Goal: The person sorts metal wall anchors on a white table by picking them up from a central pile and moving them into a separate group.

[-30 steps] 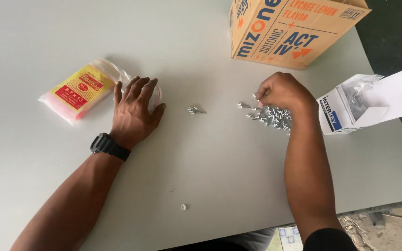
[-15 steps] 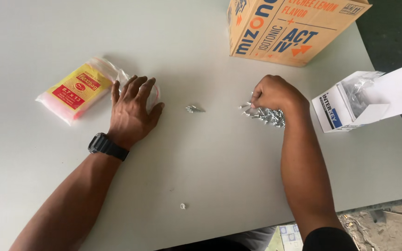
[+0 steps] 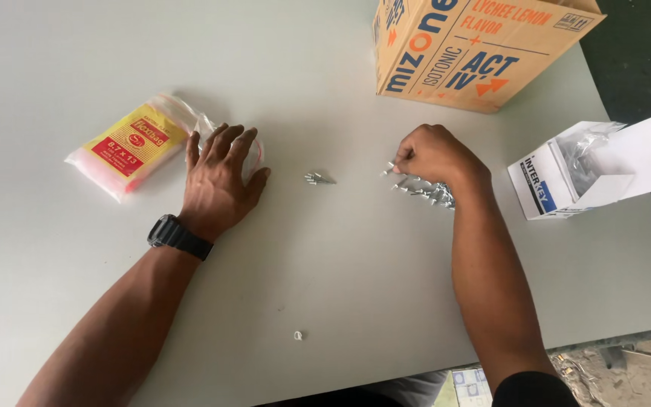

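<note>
My left hand (image 3: 220, 181) lies flat with fingers spread on a small clear plastic bag (image 3: 254, 147), next to a pack of clear bags with a yellow and red label (image 3: 131, 143). My right hand (image 3: 435, 154) is closed over a pile of small silver screws (image 3: 427, 190) and pinches one of them between thumb and fingertips at its left side. A little group of silver screws (image 3: 318, 179) lies apart on the grey table (image 3: 356, 271), between the two hands.
An orange cardboard box (image 3: 476, 49) stands at the back right. An open white carton with a clear plastic liner (image 3: 589, 169) sits at the right edge. A tiny white ring-like piece (image 3: 298, 335) lies near the front edge.
My right hand has moved left along the screw pile and now pinches a screw at its left end. The left hand has stayed flat on the clear bag.
</note>
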